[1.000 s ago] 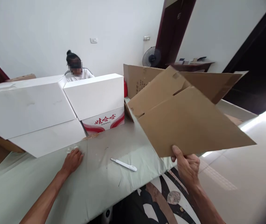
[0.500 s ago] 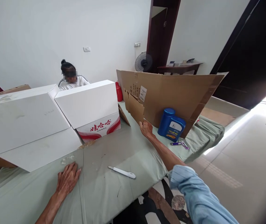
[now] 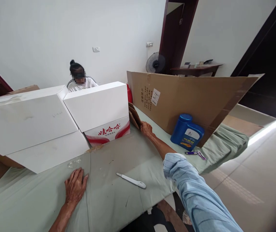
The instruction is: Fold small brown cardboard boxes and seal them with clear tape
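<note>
My left hand rests on the green-covered table, palm down with its fingers stretched out. It holds nothing. My right hand is closed on the near end of a brown cardboard piece, which stands tilted close to the right side of a white box with red print. The fingertips are partly hidden. Between my hands, a white craft knife lies on the cloth.
A large brown cardboard sheet stands upright behind a blue oil jug. In front of the jug is a purple carabiner. White boxes fill the left. A person sits behind them.
My right hand has moved left with the cardboard piece, from in front of the large sheet to beside the printed box. The view has shifted slightly; my left hand stays on the table.
</note>
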### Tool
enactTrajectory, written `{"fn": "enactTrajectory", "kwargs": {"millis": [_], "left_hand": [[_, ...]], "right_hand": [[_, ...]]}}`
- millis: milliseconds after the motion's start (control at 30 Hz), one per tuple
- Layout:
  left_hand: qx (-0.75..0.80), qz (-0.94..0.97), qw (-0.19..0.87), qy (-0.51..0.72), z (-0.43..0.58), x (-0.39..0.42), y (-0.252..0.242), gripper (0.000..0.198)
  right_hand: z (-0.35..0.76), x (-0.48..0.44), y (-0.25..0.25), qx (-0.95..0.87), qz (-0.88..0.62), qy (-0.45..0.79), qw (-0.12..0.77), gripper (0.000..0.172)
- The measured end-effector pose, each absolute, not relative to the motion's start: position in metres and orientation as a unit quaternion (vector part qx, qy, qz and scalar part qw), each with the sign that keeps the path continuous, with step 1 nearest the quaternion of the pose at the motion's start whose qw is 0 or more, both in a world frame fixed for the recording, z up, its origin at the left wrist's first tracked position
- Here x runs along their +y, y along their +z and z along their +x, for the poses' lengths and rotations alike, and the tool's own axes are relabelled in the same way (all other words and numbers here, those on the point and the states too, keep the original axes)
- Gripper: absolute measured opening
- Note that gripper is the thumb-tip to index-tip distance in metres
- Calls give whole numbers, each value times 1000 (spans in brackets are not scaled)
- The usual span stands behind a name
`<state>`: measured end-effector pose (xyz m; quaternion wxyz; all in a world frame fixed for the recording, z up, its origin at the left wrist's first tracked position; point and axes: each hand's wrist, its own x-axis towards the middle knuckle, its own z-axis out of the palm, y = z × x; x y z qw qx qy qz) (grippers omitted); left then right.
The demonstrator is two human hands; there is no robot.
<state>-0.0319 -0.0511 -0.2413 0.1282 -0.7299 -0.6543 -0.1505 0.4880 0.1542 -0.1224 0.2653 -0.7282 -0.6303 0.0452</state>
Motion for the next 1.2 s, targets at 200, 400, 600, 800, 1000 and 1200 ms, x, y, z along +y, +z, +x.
{"fn": "enactTrajectory", "kwargs": {"millis": [200,400,600,800,1000,1200], "left_hand": [[-650,-728,121,-180,-27,-52,-235,44],[-657,-724,102,-183,-21,-52,-228,38],[-663,-717,78,-199,-11,-53,-216,33],[-669,-711,52,-210,-9,-49,-213,20],[-672,-706,45,-220,-12,-42,-216,20],[-662,-714,42,-225,-13,-41,-218,22]], "right_hand": [[489,154,-130,-621,-737,45,263,41],[499,147,-131,-613,-743,38,267,40],[506,132,-128,-617,-735,20,281,39],[465,73,-148,-705,-641,27,302,49],[424,-19,-227,-823,-456,-21,337,54],[399,-44,-232,-840,-442,-60,307,48]]}}
